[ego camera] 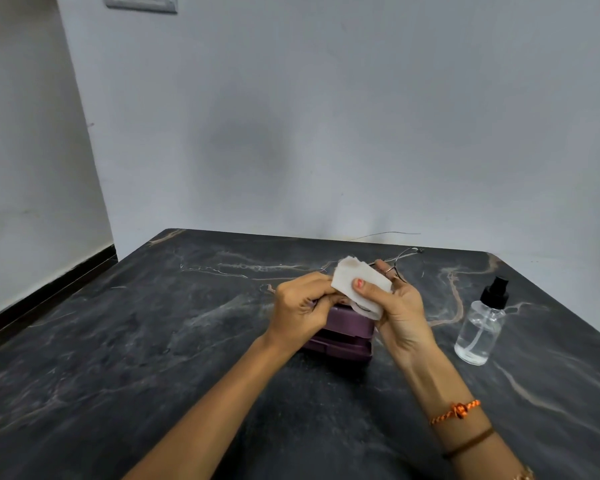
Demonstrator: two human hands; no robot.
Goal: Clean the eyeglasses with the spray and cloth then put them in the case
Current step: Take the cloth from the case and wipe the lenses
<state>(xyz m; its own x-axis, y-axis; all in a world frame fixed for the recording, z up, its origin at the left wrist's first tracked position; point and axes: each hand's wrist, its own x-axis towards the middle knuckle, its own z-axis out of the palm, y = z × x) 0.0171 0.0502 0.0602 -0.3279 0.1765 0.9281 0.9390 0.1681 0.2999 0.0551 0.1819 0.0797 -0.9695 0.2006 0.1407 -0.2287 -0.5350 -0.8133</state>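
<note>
Thin wire-framed eyeglasses (405, 260) are held above the table between both hands, one lens wrapped in a white cloth (355, 282). My right hand (400, 308) pinches the cloth around that lens, thumb on top. My left hand (303, 303) grips the frame's other side, mostly hiding it. One temple arm sticks out past my right fingers. A purple glasses case (340, 337) lies shut on the table right under my hands. The clear spray bottle (480, 327) with a black pump stands upright to the right.
The dark marble table (153, 341) ends at a grey wall at the back, with its left edge over a floor gap. A thin wire (388, 233) lies along the back edge by the wall.
</note>
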